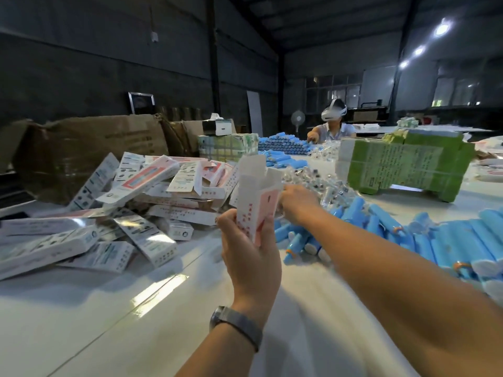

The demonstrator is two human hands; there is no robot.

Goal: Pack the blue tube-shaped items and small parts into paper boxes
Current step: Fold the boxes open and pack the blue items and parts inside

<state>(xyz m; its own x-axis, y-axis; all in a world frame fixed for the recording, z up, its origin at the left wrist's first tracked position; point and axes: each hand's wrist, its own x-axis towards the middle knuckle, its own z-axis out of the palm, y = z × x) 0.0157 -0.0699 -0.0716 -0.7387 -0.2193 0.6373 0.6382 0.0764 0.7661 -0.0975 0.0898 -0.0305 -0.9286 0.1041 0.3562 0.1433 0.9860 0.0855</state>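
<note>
My left hand point(249, 248) grips a white and pink paper box point(257, 197) upright, its top flaps open. My right hand point(298, 204) reaches past the box into a pile of small clear-wrapped parts point(324, 183); its fingers are hidden behind the box and the back of the hand. Blue tube-shaped items point(441, 240) lie in a long heap on the white table point(109, 322) to the right, under my right forearm. Several more blue tubes point(283, 145) are stacked farther back.
Several packed paper boxes point(122, 202) lie heaped at the left, with brown cartons point(89, 151) behind them. A green bundle of flat boxes point(402, 164) stands at the right. Another person point(333, 126) wearing a headset sits at the far end of the table.
</note>
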